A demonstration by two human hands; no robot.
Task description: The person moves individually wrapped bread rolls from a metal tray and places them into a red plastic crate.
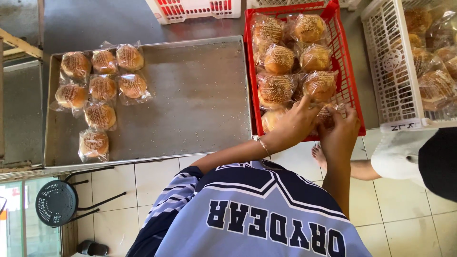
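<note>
Both my hands reach into the near end of a red plastic crate filled with several sesame buns in clear bags. My left hand, with a bracelet at the wrist, lies over the nearest row and grips one side of a wrapped bun. My right hand pinches the other side of the same bag at the crate's near right corner. Another wrapped bun lies just left of my left hand. To the left, a large metal tray carries several more wrapped buns at its left end.
A white crate of bagged buns stands to the right of the red one. Another person's bare foot and leg are on the tiled floor close to my right arm. A second white crate is at the top. A black stool stands lower left.
</note>
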